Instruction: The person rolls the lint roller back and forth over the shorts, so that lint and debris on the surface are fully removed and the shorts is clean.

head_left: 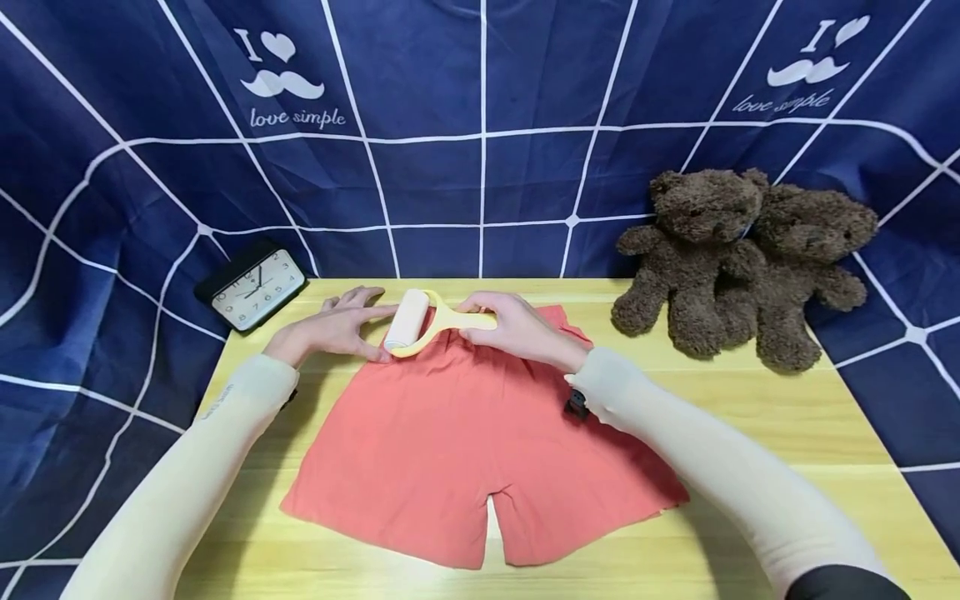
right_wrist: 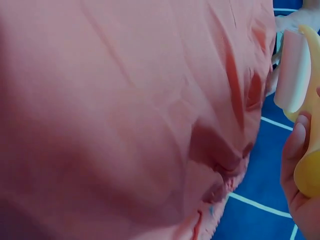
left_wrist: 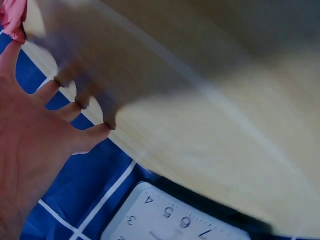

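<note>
Coral-red shorts (head_left: 420, 433) lie spread on the wooden table, legs toward the near edge and gathered waistband at the far side. My right hand (head_left: 517, 327) grips the yellow handle of a lint roller (head_left: 408, 321), whose white roll is over the waistband's left part. In the right wrist view, the thumb lies along the handle of the lint roller (right_wrist: 295, 72). Beside the roll, my left hand (head_left: 333, 327) has its fingers spread. The left wrist view has that hand (left_wrist: 40, 120) with fingertips on the tabletop, one digit at the edge of the shorts (left_wrist: 14, 17).
A desk clock (head_left: 258, 287) stands at the table's back left corner, close to the left hand. Two brown teddy bears (head_left: 697, 267) sit at the back right. Dark blue cloth (head_left: 420, 183) with white lines hangs behind the wooden table (head_left: 750, 433).
</note>
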Demonstrator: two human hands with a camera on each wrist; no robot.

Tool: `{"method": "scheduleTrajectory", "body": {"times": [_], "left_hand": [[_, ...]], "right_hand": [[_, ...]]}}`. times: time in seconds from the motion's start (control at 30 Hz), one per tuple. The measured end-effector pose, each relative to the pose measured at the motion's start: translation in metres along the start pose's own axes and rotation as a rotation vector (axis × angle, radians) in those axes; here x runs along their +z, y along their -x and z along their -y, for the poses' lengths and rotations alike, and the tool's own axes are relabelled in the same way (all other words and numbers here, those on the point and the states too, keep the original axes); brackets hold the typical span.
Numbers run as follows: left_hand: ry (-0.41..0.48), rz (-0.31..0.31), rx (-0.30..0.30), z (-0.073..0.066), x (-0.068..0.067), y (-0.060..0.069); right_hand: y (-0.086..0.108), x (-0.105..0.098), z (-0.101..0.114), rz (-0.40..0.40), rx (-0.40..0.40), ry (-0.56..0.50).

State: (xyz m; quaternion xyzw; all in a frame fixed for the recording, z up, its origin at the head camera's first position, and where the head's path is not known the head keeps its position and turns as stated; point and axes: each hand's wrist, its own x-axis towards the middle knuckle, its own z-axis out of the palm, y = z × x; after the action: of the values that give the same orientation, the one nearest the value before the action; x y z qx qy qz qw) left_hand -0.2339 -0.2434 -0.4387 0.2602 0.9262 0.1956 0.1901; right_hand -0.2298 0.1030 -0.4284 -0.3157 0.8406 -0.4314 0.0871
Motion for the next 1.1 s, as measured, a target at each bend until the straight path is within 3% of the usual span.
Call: {"method": "scheduleTrajectory", "body": {"times": [0.2, 0.47, 0.77, 1.1], "left_hand": [[-0.059, 0.025, -0.011, 0.001, 0.002, -0.003], [-0.091, 0.012, -0.004, 0.006, 0.009, -0.003], [-0.127, -0.013, -0.043, 0.007, 0.011, -0.004], [-0.128, 0.034, -0.062, -0.001, 0.009, -0.003]], "right_hand": [[-0.007, 0.010, -0.010, 0.008, 0.007, 0.016], [-0.003, 0.015, -0.013, 0.070, -0.081, 0.189], [-0.008, 0.008, -0.014, 0.097, -0.061, 0.188], [-0.009, -0.014, -0.017, 0.156, -0.009, 0.162]]}}
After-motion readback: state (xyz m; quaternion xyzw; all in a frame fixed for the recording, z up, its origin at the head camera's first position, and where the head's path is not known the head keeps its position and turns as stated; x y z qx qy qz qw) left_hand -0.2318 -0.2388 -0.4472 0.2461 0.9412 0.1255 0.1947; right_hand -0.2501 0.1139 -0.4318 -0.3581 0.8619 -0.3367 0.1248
